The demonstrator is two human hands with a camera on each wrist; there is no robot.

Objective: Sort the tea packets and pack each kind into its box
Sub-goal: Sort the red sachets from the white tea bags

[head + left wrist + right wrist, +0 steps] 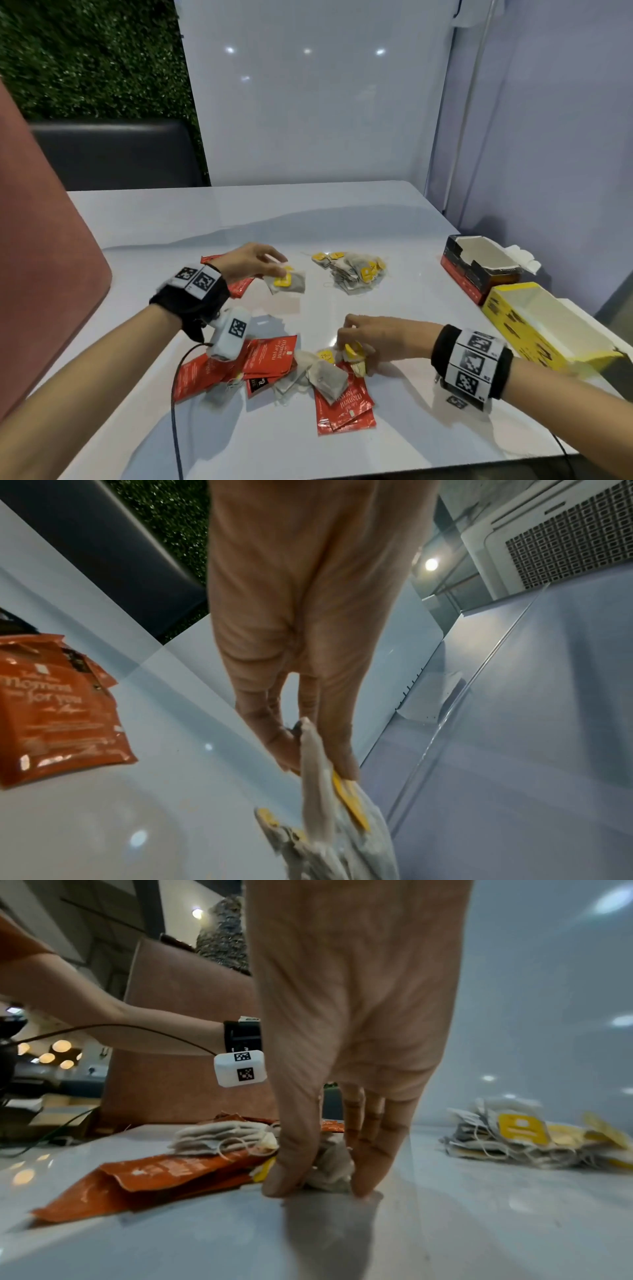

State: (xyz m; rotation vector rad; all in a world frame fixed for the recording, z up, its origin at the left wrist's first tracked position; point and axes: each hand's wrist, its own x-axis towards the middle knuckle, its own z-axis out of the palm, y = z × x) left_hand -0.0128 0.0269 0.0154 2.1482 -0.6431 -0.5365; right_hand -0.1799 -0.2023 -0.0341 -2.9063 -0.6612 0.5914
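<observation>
A: Which step is this?

B: Still the sorting, I'd judge. The left hand [251,262] pinches a yellow-tagged tea bag [287,281] between thumb and fingertips, lifted just off the table [394,246] at about 10 o'clock from the table's middle. The sorted heap of yellow-tagged bags [352,272] lies to its right, near 12 o'clock.

A: And the other hand?

B: The right hand [373,337] is at 6 o'clock, thumb and fingers closed round another yellow-tagged bag [330,1167] at the edge of the mixed pile [291,370], where red sachets [344,401] and paper bags overlap.

A: Boxes?

B: Both open at 3 o'clock: the red-and-black box [469,274] farther off, the yellow box [513,323] nearer. As far as their insides show, nothing is packed yet.

A: Next move?

B: Probably dropping the left bag on the heap and lifting the right one clear. Strings tangle there, so a neighbour may drag along
</observation>
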